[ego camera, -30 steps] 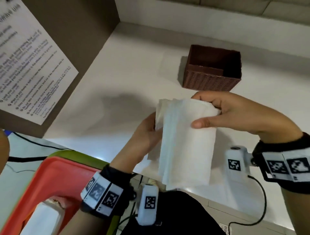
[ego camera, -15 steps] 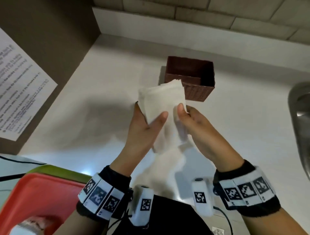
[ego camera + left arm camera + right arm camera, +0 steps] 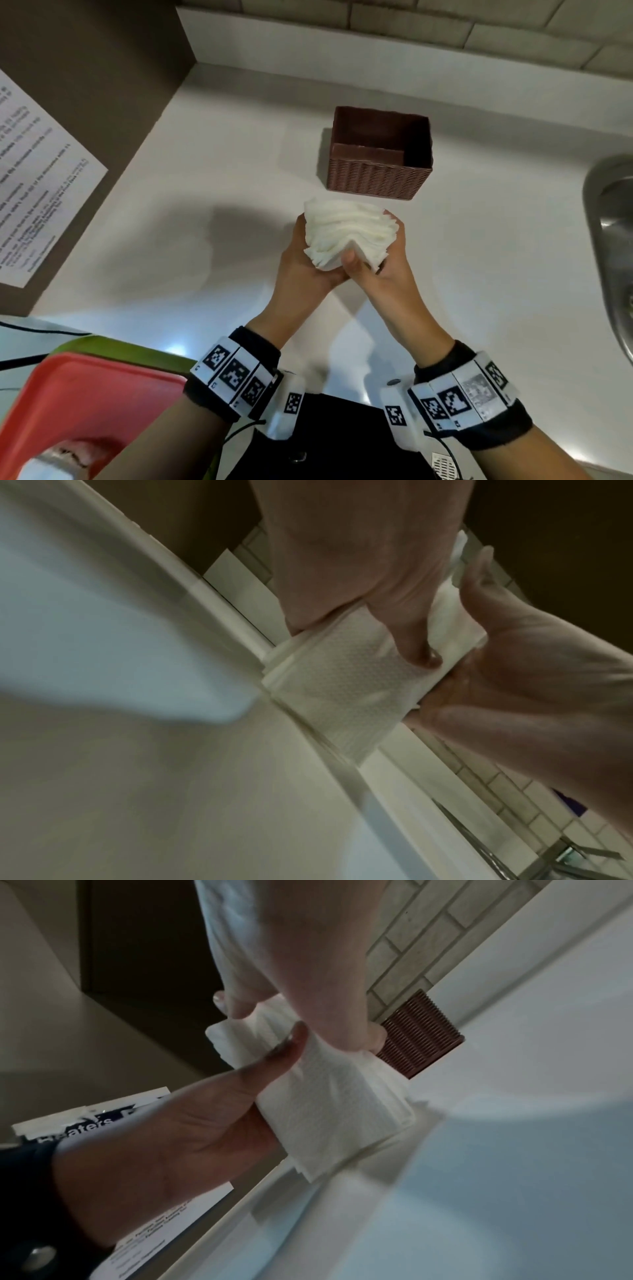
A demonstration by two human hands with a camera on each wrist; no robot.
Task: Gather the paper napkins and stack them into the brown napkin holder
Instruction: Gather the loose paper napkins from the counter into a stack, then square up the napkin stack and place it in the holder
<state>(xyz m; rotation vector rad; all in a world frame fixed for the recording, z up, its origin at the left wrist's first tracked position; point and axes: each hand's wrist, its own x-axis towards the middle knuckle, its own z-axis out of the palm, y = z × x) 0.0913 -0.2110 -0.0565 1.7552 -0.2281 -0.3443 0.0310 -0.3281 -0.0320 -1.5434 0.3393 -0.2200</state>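
Both hands hold one thick stack of white paper napkins (image 3: 349, 236) on edge above the white counter (image 3: 205, 192); the left hand (image 3: 308, 270) wraps its fingers round the stack's left side, thumb on the near face; the right hand (image 3: 383, 270) pinches the right side, thumb (image 3: 349, 260) pressed on the front; the brown napkin holder (image 3: 378, 178) stands just beyond at twelve o'clock, apart from the stack; a steel sink (image 3: 609, 219) lies at three o'clock; a red tray (image 3: 85, 404) at seven o'clock

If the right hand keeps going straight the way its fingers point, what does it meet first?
Probably the near wall of the brown napkin holder, just beyond the napkins that the right hand and left hand grip. Height is unclear; it might pass over the rim.
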